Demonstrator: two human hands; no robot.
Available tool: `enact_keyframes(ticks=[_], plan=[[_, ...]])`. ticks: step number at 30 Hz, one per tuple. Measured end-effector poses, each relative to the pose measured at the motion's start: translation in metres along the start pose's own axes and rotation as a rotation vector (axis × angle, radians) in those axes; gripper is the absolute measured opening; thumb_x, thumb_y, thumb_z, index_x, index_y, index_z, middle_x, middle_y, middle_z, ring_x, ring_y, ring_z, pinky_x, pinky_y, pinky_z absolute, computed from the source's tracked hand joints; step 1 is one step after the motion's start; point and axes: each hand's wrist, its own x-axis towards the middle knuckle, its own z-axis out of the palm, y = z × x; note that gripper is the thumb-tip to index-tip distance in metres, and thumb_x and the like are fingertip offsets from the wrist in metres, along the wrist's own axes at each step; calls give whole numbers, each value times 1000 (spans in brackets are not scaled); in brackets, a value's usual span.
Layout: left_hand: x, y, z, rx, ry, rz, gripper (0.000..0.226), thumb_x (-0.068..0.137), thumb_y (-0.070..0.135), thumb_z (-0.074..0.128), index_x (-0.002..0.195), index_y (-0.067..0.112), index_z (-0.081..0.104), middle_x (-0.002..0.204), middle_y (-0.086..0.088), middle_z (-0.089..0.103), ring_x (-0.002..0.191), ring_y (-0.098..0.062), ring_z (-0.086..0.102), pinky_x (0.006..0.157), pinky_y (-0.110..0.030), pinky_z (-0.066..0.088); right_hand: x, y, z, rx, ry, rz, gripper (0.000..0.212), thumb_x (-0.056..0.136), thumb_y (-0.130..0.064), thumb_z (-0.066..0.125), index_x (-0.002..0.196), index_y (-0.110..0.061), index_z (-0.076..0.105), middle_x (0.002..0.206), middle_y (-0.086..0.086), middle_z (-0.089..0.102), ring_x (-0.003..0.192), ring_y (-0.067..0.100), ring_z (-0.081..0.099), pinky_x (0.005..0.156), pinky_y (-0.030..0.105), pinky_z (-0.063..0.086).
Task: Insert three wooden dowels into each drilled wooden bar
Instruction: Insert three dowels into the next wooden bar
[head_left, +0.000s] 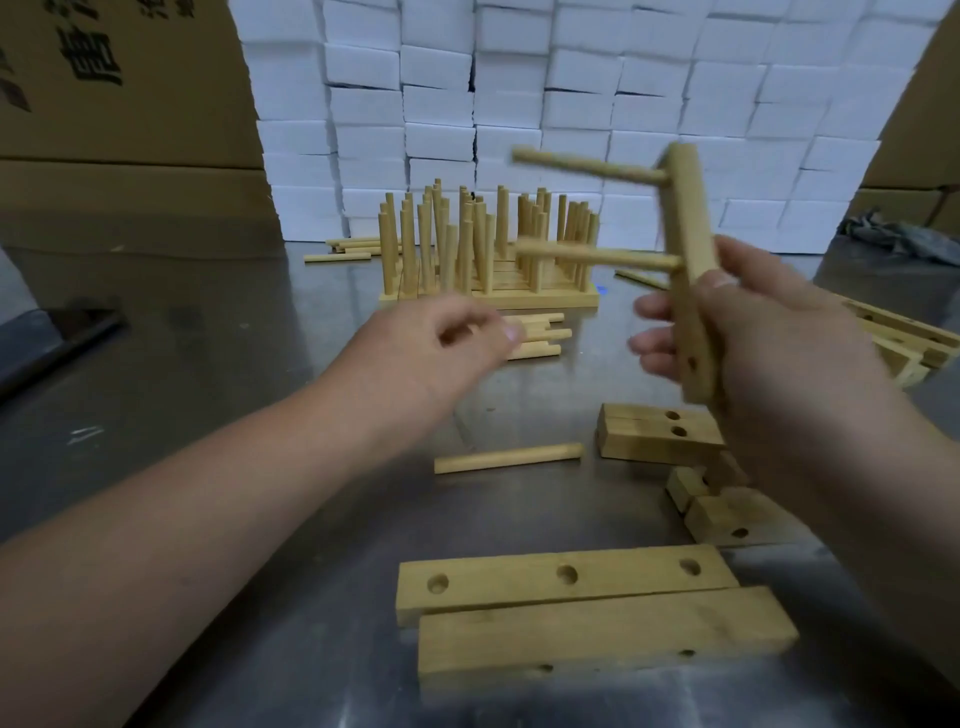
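Observation:
My right hand (748, 332) grips a drilled wooden bar (688, 244) held upright above the table. Two dowels (592, 257) stick out of it to the left, and its lowest hole is open. My left hand (447, 338), fingers loosely curled and blurred, hovers over a small pile of loose dowels (540, 338); whether it holds one I cannot tell. A single dowel (509, 458) lies on the metal table. Two drilled bars (571, 577) lie side by side at the front. Finished bars with standing dowels (488, 244) are grouped at the back.
More drilled bars (660, 434) lie under my right wrist, and others (904, 338) at the right edge. White foam blocks (571, 104) form a wall behind. Cardboard boxes (119, 104) stand at the left. A dark tool (67, 332) lies at the left edge.

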Motion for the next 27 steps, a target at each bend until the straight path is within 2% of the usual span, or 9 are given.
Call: enact_keyframes(ticks=[2, 4, 7, 9, 11, 14, 18, 24, 27], plan=[[-2, -1, 0, 305, -180, -63, 32, 60, 64, 52, 78, 40, 62, 80, 19, 60, 76, 2, 55, 65, -20, 43, 7, -2, -5, 139, 94, 61, 23, 100, -16, 37, 119, -21, 48, 79, 6, 67, 55, 10, 65, 54, 21, 55], [-3, 1, 3, 511, -344, -84, 24, 65, 59, 61, 79, 40, 63, 80, 20, 59, 77, 2, 55, 64, -19, 44, 8, -1, -4, 214, 105, 113, 14, 100, -17, 37, 103, -23, 49, 76, 8, 68, 55, 12, 67, 52, 20, 53], [-3, 1, 6, 610, -368, -35, 9, 78, 45, 65, 73, 39, 62, 75, 21, 58, 71, 4, 53, 55, -15, 37, 5, 1, 0, 248, 54, 155, 18, 99, -15, 38, 94, -24, 52, 66, 6, 69, 56, 14, 68, 51, 21, 54], [-5, 1, 7, 534, -295, 14, 9, 81, 43, 62, 73, 38, 60, 73, 19, 57, 69, 2, 52, 55, -18, 37, 2, 1, 1, 220, 35, 146, 18, 99, -13, 37, 101, -24, 52, 73, 8, 68, 57, 13, 68, 54, 21, 56], [-8, 5, 7, 317, -193, 38, 9, 79, 44, 56, 72, 39, 59, 69, 19, 58, 66, -1, 54, 58, -22, 42, 1, 0, 3, 172, 25, 124, 21, 100, -13, 36, 109, -25, 51, 80, 9, 67, 58, 12, 67, 56, 21, 56], [-12, 13, 8, 160, -130, 119, 14, 70, 51, 47, 73, 47, 60, 76, 24, 59, 65, -1, 53, 58, -25, 43, -2, 2, 4, 88, 6, 93, 29, 100, -14, 36, 124, -23, 51, 82, 7, 67, 63, 12, 67, 59, 21, 56], [-18, 20, 14, 161, -98, 267, 17, 74, 47, 45, 78, 42, 61, 84, 19, 58, 71, -6, 52, 56, -27, 45, -6, 4, 7, 45, -23, 73, 34, 100, -14, 36, 128, -24, 51, 78, 5, 66, 64, 11, 67, 64, 23, 58], [-17, 15, 15, 164, -6, 388, 17, 86, 35, 54, 90, 28, 70, 74, 12, 60, 73, -6, 54, 58, -27, 48, -8, 6, 8, 44, 1, 26, 32, 99, -16, 39, 127, -24, 52, 77, 4, 67, 63, 10, 69, 60, 21, 56], [-17, 14, 16, 185, 8, 437, 24, 82, 31, 54, 96, 23, 71, 75, 11, 60, 72, -6, 55, 59, -25, 47, -8, 7, 8, 84, 8, 22, 32, 99, -16, 40, 127, -22, 52, 77, 6, 67, 63, 11, 69, 59, 19, 55]])
